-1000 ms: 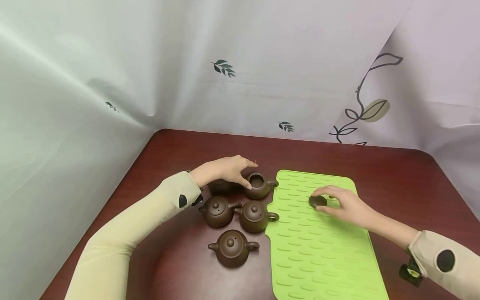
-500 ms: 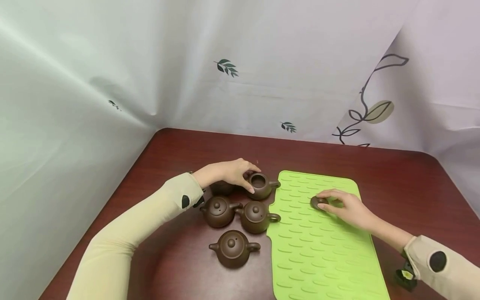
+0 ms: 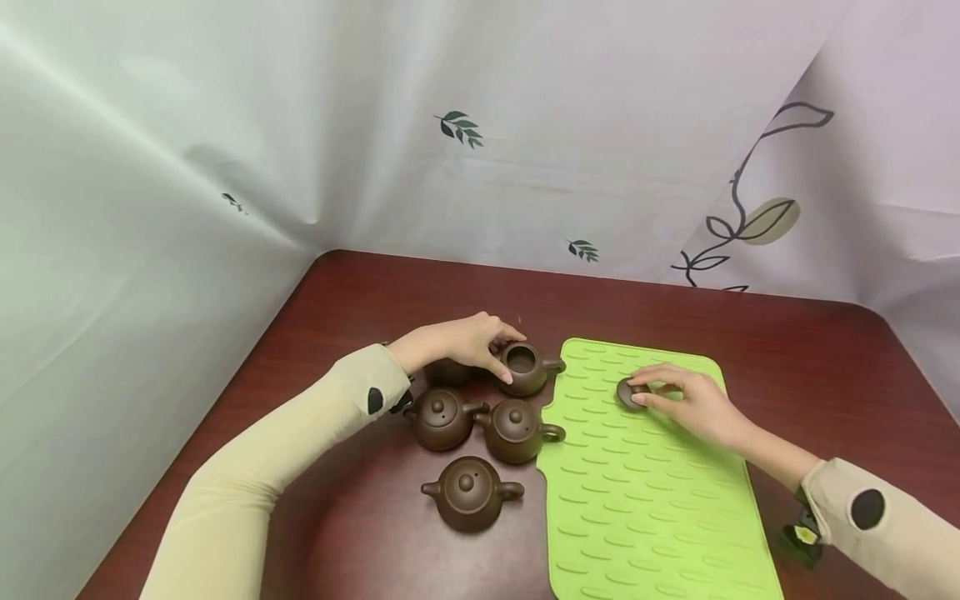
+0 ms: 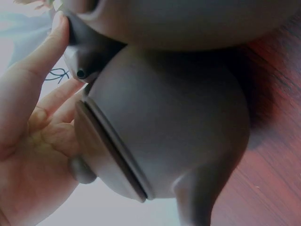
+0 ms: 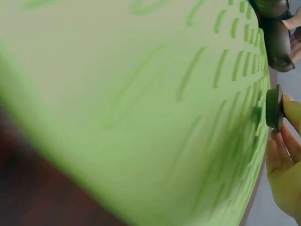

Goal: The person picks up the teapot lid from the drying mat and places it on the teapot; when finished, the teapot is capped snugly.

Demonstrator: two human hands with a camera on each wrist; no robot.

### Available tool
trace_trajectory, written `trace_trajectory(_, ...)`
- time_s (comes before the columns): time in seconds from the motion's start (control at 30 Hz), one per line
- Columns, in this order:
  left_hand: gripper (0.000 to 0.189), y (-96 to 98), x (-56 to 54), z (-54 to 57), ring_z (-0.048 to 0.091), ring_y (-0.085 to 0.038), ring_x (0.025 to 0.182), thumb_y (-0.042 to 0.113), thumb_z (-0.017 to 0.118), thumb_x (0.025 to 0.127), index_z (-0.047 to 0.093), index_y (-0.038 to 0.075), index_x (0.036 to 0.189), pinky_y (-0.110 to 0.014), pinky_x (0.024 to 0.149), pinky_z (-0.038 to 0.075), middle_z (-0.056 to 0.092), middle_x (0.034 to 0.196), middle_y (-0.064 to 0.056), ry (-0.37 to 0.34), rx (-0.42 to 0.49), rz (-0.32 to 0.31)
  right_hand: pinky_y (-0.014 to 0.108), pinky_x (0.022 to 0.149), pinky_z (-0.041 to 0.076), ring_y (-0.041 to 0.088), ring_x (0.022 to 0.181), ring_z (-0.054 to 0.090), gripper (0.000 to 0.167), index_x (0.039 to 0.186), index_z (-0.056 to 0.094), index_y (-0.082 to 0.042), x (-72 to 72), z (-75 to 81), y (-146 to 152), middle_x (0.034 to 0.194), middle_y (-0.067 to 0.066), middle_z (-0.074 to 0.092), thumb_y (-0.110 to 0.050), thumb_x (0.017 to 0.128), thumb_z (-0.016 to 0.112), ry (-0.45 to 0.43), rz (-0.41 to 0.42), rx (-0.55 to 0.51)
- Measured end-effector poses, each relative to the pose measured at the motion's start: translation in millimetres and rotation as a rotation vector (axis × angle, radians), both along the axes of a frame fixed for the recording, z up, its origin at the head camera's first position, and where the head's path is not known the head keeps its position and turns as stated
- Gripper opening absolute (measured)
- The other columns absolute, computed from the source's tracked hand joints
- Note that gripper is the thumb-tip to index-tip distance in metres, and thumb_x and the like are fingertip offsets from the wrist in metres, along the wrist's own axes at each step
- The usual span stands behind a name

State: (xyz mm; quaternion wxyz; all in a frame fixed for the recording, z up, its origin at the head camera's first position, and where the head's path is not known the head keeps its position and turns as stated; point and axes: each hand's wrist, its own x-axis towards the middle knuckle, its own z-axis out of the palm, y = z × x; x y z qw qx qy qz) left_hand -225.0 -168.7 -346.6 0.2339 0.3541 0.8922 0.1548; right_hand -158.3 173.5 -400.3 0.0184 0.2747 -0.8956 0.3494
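Note:
My left hand (image 3: pixel 468 342) holds a dark brown lidless teapot (image 3: pixel 527 383) by its left side, thumb in front and fingers behind. Its round opening faces up, and its handle reaches the mat's edge. In the left wrist view its spout (image 4: pixel 80 66) lies between thumb and fingers, while a lidded teapot (image 4: pixel 174 122) sits close by the palm. That lidded pot is mostly hidden by the hand in the head view. Over the green mat (image 3: pixel 637 500), my right hand (image 3: pixel 697 404) pinches a small brown teapot lid (image 5: pixel 273 108) between thumb and fingers, tilted on edge.
Nearer on the dark red table (image 3: pixel 375 550) stand three lidded teapots: a left one (image 3: pixel 438 425), one touching the mat's edge (image 3: pixel 512 442), and a front one (image 3: pixel 470 504). A pale patterned curtain (image 3: pixel 525 167) hangs behind and left of the table.
My left fingers have come in from spread apart to grip the lidless teapot's side. My right hand has tilted the lid up between thumb and fingers. The head view has shifted slightly.

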Motion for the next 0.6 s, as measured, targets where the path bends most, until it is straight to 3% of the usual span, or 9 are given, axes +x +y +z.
trace_trajectory(0.2,0.072,-2.9,-0.4,0.4,0.058,-0.018,0.112,0.037,0.074,0.079,0.045,0.006,0.138,-0.028,0.091,0.047,0.055,0.131,-0.008,0.008,-0.008,0.002,0.027,0.076,0.052,0.013,0.095,0.062,0.02,0.104,0.071,-0.017,-10.0,13.2,-25.6,0.113,0.001,0.065,-0.019,0.084,0.07,-0.027,0.016,0.011)
trace_trajectory(0.6,0.074,0.2,-2.9,-3.6,0.056,-0.015,0.113,0.04,0.071,0.079,0.043,0.007,0.139,-0.026,0.091,0.047,0.053,0.133,-0.007,0.019,-0.037,-0.005,0.035,0.076,0.052,0.017,0.098,0.062,0.021,0.105,0.071,-0.016,-36.7,32.3,-71.6,0.112,0.001,0.065,-0.019,0.084,0.07,0.049,0.137,-0.016)
